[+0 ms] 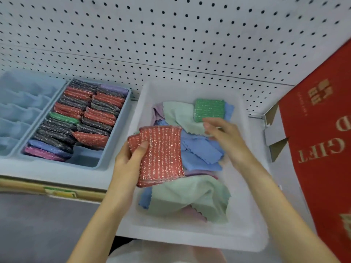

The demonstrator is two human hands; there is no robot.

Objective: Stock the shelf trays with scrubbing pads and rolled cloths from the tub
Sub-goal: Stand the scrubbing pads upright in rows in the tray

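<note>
Left hand [131, 160] grips stacked red pads [163, 156], right hand [224, 137] relaxed and empty beside green pad [209, 110]; risk: thumb-only hold may let the under pad slip into tub [190, 238].

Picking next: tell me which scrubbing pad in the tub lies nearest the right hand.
The green pad, just beyond the right hand; the left hand grips the red pads.

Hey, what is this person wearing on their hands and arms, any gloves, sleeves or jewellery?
Nothing that shows. The left hand and right hand are bare, with no gloves. The left forearm and right forearm are bare right to the frame's edge, with no sleeve in view. No watch, bracelet or ring shows, though the picture is a little soft.
</note>
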